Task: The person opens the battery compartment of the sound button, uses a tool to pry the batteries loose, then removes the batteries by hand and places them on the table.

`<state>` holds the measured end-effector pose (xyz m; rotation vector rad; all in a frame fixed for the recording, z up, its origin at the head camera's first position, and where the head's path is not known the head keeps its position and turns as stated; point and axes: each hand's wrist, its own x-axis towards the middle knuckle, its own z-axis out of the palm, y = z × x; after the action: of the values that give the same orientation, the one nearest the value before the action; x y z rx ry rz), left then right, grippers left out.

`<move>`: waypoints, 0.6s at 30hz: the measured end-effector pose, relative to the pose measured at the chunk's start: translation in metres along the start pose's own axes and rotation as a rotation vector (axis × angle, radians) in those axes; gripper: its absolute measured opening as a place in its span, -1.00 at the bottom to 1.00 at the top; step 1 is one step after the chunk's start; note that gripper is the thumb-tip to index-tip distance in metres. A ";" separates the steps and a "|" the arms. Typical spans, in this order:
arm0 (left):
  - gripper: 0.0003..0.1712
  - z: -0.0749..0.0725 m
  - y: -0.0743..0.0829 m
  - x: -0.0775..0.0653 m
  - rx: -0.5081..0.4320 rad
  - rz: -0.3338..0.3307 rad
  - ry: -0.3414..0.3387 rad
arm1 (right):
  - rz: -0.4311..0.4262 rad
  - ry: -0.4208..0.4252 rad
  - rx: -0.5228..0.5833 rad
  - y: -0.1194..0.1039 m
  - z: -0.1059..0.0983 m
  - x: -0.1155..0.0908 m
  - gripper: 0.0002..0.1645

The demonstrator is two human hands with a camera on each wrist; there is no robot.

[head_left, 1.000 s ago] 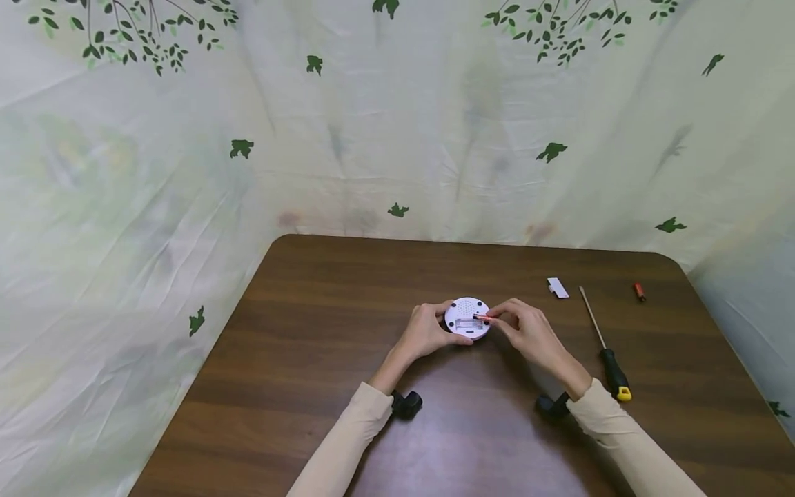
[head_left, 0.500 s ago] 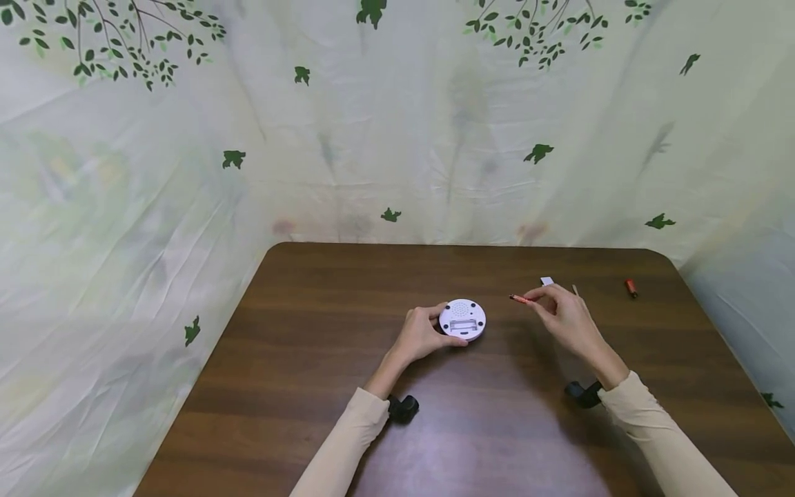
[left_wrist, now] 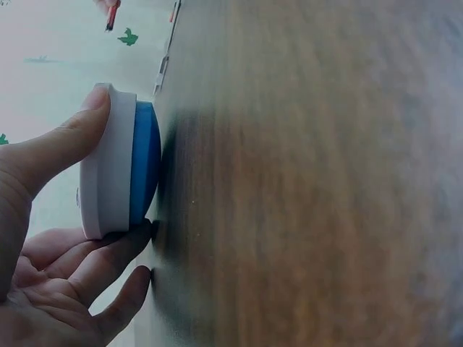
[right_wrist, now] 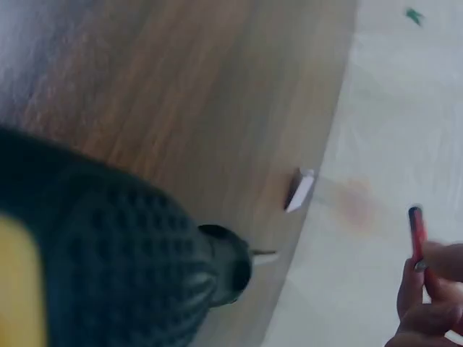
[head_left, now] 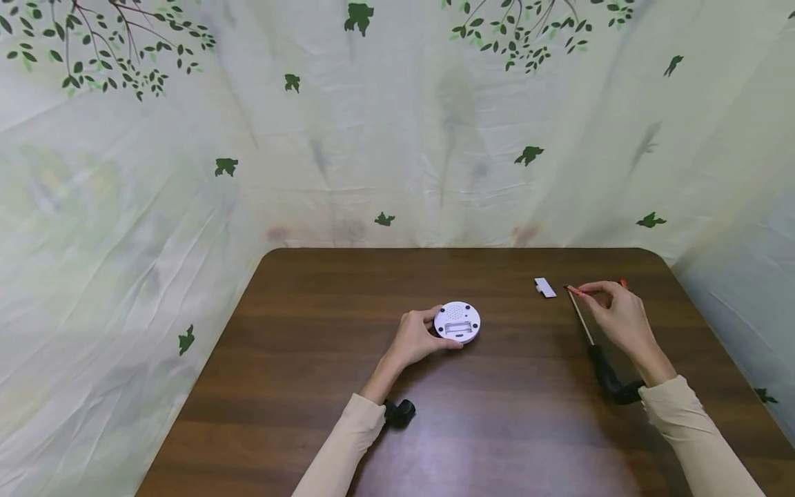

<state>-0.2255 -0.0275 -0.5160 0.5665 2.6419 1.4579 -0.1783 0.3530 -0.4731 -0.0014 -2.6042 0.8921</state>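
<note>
My left hand (head_left: 415, 338) holds a round white device (head_left: 457, 314) between thumb and fingers at its left rim. Its battery compartment faces up, with bare slots showing. In the left wrist view the device (left_wrist: 108, 173) has a blue domed underside, at or just above the tabletop. Farther right, my right hand (head_left: 621, 317) pinches a small red battery (head_left: 574, 290) with a black end, over the screwdriver's tip. The right wrist view shows that battery (right_wrist: 417, 235) between thumb and fingers. Another red battery (head_left: 624, 282) is mostly hidden behind the right hand.
A white battery cover (head_left: 545, 287) lies left of the screwdriver (head_left: 580, 319) on the brown table (head_left: 323, 304). The screwdriver's dark and yellow handle (right_wrist: 123, 246) fills the right wrist view's lower left. A leaf-print curtain (head_left: 397, 138) hangs behind the table.
The right hand has carried the battery away from the device's compartment, rightward past the cover to above the screwdriver. The left hand keeps holding the device; the head view has shifted slightly.
</note>
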 end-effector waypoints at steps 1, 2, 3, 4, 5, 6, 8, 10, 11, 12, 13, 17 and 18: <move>0.02 0.000 0.000 0.000 -0.003 -0.005 -0.001 | 0.022 0.006 -0.004 0.004 -0.004 0.000 -0.79; 0.02 0.000 0.000 -0.001 -0.008 -0.007 -0.001 | 0.041 0.013 -0.010 0.008 -0.007 0.000 -0.78; 0.02 0.000 0.000 -0.001 -0.010 -0.011 -0.001 | 0.061 0.019 -0.015 0.013 -0.011 0.000 -0.76; 0.03 0.000 0.000 -0.001 -0.015 -0.011 0.000 | 0.078 0.026 -0.018 0.017 -0.015 0.000 -0.73; 0.03 0.001 0.000 -0.001 -0.016 -0.015 0.000 | 0.096 0.032 -0.022 0.020 -0.018 0.000 -0.71; 0.03 0.001 -0.001 -0.001 -0.015 -0.020 -0.001 | 0.114 0.039 -0.025 0.024 -0.022 0.000 -0.69; 0.04 0.001 -0.001 -0.001 -0.019 -0.020 0.000 | 0.143 0.052 -0.035 0.031 -0.028 0.001 -0.66; 0.05 0.001 -0.001 0.000 -0.015 -0.019 0.002 | 0.167 0.065 -0.043 0.037 -0.033 0.001 -0.66; 0.05 0.001 -0.001 0.000 -0.010 -0.019 0.002 | 0.178 0.071 -0.048 0.040 -0.035 0.001 -0.66; 0.05 0.001 -0.002 0.000 -0.007 -0.017 0.003 | 0.188 0.076 -0.056 0.042 -0.038 0.002 -0.66; 0.05 0.001 -0.002 0.000 -0.005 -0.016 0.001 | 0.198 0.077 -0.058 0.045 -0.040 0.002 -0.66; 0.05 0.002 -0.001 0.000 -0.005 -0.023 0.002 | 0.232 0.077 -0.067 0.053 -0.047 0.006 -0.62; 0.05 0.002 -0.001 0.000 -0.010 -0.028 0.001 | 0.239 0.077 -0.063 0.055 -0.049 0.008 -0.61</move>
<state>-0.2257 -0.0266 -0.5180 0.5255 2.6301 1.4636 -0.1743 0.4268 -0.4670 -0.3643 -2.5954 0.8691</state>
